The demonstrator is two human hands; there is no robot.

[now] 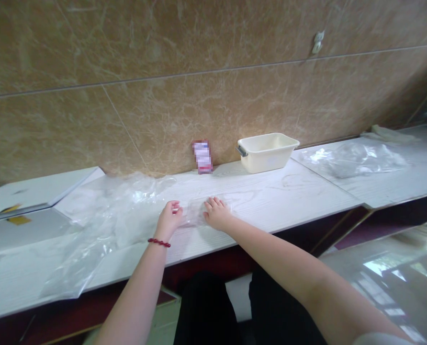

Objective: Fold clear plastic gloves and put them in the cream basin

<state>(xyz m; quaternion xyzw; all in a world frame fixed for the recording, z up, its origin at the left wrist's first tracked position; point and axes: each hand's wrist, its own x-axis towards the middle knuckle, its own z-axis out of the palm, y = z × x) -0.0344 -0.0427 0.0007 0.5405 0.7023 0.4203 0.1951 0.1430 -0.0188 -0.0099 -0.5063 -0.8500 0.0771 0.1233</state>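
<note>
Between the front and back edges of the table (303, 196), the right hand (218, 213) lies spread on clear plastic (193, 215); the left hand (170, 218) curls beside it, pinching or not I cannot tell. Uneven pressing may crease it.

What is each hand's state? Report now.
Left hand: half-curled; whether it grips cannot be told.
Right hand: open, palm down on clear, thin plastic packaging.

**Materials and Surface Finish**

The left bags (134, 206) are clear plastic, glossy and crinkled; the right bag (357, 160) matches. The central wrapper (194, 218) is thin clear plastic. The table (264, 191) shows wood grain. The tub (267, 160) is smooth plastic, the floor (407, 292) glossy.
</note>
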